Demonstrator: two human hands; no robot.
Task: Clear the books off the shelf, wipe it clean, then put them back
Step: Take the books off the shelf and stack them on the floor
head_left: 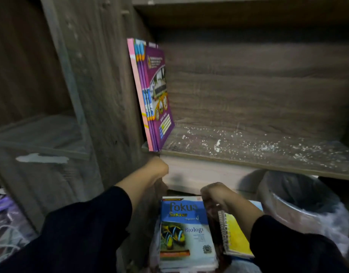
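Several thin purple and pink books (pixel 153 95) stand upright at the left end of the wooden shelf (pixel 258 152), leaning on its side wall. White dust and flakes cover the shelf board. Below it, a blue Biology book (pixel 184 231) tops a stack on the floor, with a yellow spiral notebook (pixel 235 236) beside it. My left hand (pixel 156 167) is a closed fist just under the shelf's front edge, below the standing books. My right hand (pixel 215 196) is curled over the top of the floor stack, by the notebook's upper end; what it grips is hidden.
A bin lined with a clear plastic bag (pixel 305 209) stands under the shelf at the right. A wooden upright panel (pixel 102 95) rises left of the books. Cords and purple items (pixel 6 229) lie at the lower left.
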